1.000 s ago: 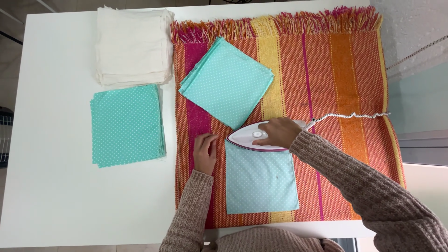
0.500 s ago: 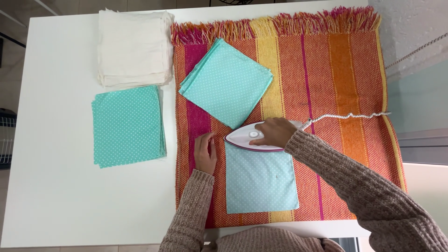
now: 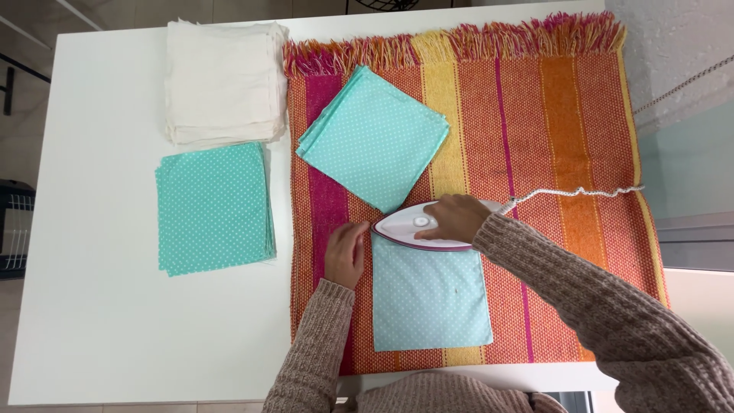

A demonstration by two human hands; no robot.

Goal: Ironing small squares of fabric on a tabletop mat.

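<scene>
Teal dotted cloth square lies flat on striped woven blanket. Right hand fingers closed around white-and-pink iron, iron at cloth's top edge. Left hand flat, fingers together, pressing blanket just beside cloth's upper left corner.

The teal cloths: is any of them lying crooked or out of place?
Yes. The teal stack on the striped rug lies turned like a diamond, its corner touching the iron. The stack on the table and the cloth being ironed lie square.
</scene>
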